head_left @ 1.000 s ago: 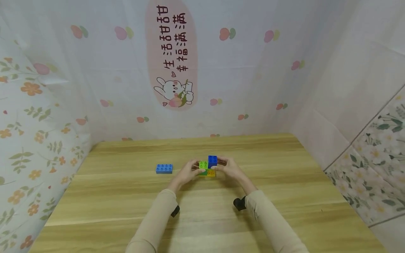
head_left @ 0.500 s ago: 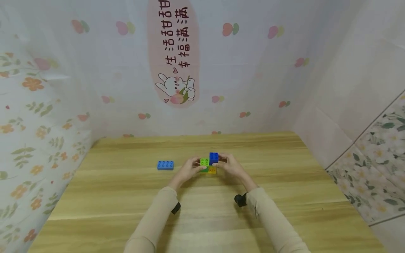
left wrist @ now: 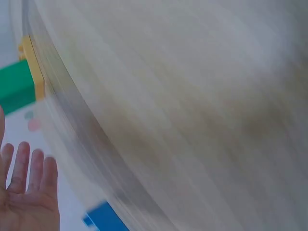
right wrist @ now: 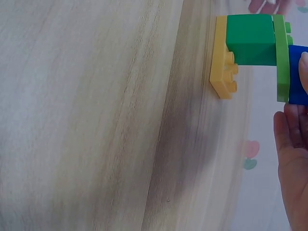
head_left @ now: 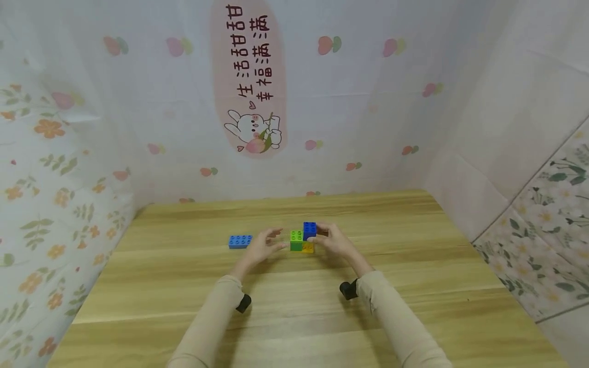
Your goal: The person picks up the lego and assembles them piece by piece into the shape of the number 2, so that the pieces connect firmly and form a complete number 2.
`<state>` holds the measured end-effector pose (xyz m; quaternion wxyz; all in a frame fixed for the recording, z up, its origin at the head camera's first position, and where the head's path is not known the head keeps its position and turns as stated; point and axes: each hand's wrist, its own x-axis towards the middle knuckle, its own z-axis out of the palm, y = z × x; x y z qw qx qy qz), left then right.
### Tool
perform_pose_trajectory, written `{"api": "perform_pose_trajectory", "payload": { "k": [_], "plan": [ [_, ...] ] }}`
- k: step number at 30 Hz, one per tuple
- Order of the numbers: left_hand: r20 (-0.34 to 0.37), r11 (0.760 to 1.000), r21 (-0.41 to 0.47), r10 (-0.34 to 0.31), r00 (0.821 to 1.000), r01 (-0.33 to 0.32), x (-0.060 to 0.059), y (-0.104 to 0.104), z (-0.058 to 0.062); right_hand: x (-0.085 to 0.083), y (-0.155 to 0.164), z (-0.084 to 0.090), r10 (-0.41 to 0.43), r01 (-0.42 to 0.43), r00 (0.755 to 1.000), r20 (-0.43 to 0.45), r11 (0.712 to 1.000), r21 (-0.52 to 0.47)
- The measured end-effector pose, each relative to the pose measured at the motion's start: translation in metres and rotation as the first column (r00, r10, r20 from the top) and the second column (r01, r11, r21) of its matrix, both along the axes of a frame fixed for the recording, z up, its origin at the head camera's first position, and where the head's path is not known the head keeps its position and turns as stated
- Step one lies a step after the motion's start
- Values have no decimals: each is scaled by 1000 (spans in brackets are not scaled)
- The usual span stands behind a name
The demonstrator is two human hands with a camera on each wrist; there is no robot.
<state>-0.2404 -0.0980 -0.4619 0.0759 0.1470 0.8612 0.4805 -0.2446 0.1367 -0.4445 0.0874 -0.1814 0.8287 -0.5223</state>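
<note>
Head view: right hand grips the block stack mid-table, steadying it; left hand hovers beside it with fingers spread, holding nothing.

Bare table lies open before the block stack; a light-blue brick sits left.

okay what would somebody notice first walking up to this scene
Probably the small bright brick stack at the middle of the wooden table, a dark blue brick on top, with the right hand gripping it. The left hand hovers open beside it, and a lone light blue brick lies further left.
</note>
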Motion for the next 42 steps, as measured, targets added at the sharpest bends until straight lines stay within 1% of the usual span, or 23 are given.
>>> {"api": "perform_pose_trajectory", "payload": {
  "k": [3,5,6,9,14,16,18,22,26,30,36,42],
  "plan": [
    [-54,999,-37,28,998,-30,-3,-11,5,0,4,3,-12,12,1000,5,1000,5],
    [-78,997,-58,45,996,-49,-5,-19,7,-1,6,5,-20,20,1000,7,1000,8],
    [-79,996,-64,53,996,-58,-6,-23,8,-2,7,6,-20,20,1000,8,1000,10],
    [-70,995,-64,70,995,-75,-7,-38,8,-4,8,7,-14,14,1000,10,1000,13],
    [-37,994,-56,96,995,-98,-10,-64,2,-4,8,7,-6,6,1000,12,1000,14],
    [-32,993,-54,103,994,-105,-10,-72,0,-4,8,8,-14,14,1000,18,1000,11],
    [-13,992,-38,116,993,-116,-10,-79,-2,-4,8,8,-19,19,1000,22,1000,8],
    [15,994,-28,104,994,-103,-8,-90,-4,-4,6,6,-15,14,1000,13,1000,4],
    [29,992,-73,104,994,-101,-3,-99,-7,-4,4,2,4,-4,1000,-4,1000,-2],
    [24,988,-110,112,993,-109,0,-105,-12,-2,2,-1,11,-11,1000,-14,1000,6],
    [23,987,-105,128,992,-125,-2,-105,-14,-3,2,-4,9,-9,1000,-14,1000,9],
    [-11,975,-165,150,989,-150,-2,-101,-13,-4,2,-5,18,-18,1000,-21,1000,3]
  ]
}}
